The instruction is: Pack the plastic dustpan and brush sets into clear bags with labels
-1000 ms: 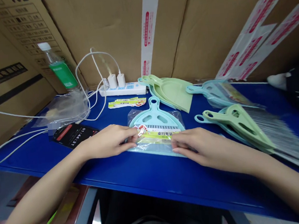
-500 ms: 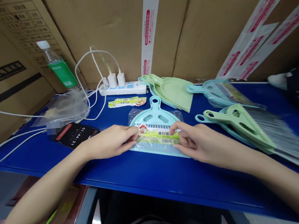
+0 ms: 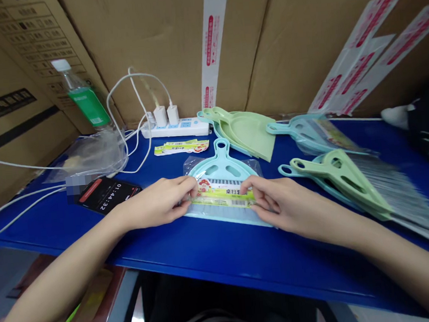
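Pinching the left end of a yellow-green label (image 3: 217, 197) with the closed fingertips of the left hand (image 3: 158, 202). Resting the right hand (image 3: 283, 202) at the opposite end, at three o'clock, with thumb and forefinger apart and the other fingers curled; cannot tell whether gripping the film there. Cannot tell either whether to call the label inside or on top of the clear bag (image 3: 255, 166). Can see in that bag a blue dustpan (image 3: 221, 166) and a row of bristles (image 3: 222, 182), lying flat on the blue worktop (image 3: 192, 253) between both hands, with the handle toward twelve o'clock.

Around that dustpan, going clockwise, see green dustpans (image 3: 255, 135) stacked at one o'clock over a blue one, then another bagged blue set (image 3: 307, 133) at two. Find at three a green brush (image 3: 335, 165) atop blue pieces, beside a stack of clear film (image 3: 408, 194). Notice a phone (image 3: 108, 196) at nine showing 01:44:32, a tilted bottle (image 3: 89, 107) between ten and eleven, and spare labels (image 3: 181, 147) at eleven, just before a white power strip (image 3: 176, 129).
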Motion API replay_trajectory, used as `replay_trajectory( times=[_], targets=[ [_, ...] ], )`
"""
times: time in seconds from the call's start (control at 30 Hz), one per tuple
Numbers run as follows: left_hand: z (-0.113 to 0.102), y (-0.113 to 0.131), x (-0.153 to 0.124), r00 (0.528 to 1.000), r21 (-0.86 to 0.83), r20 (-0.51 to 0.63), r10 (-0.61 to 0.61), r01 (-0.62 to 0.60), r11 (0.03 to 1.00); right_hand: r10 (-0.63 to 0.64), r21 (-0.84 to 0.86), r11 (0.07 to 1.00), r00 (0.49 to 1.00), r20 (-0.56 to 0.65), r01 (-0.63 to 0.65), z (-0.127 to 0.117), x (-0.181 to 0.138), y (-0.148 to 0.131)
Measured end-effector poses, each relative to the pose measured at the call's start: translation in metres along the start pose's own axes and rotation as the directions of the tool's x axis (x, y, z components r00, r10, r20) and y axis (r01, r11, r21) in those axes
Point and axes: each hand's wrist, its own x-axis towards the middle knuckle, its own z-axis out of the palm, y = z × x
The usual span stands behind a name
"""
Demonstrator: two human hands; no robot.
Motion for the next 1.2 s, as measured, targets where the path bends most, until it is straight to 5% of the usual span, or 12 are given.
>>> replay_trajectory(
  times=[0.53, 0.8, 1.2],
  targets=[
    [0.0020, -0.0012, -0.0004, 0.997, 0.017, -0.007, -0.072, 0.072, 0.997, 0.121, -0.266, 0.956, 0.993, -0.012, -0.120, -0.0015, -0.0026, -0.0012],
    [0.0024, 0.0000, 0.0017, 0.984, 0.175, -0.114, -0.134, 0.153, 0.973, 0.130, -0.279, 0.952, 0.991, 0.005, -0.124, -0.0021, -0.0031, -0.0014],
    [0.0011, 0.0016, 0.0034, 0.976, 0.219, -0.030, -0.214, 0.215, 0.952, 0.141, -0.243, 0.962, 0.989, 0.041, -0.127, -0.0035, -0.0025, 0.0006]
  ],
)
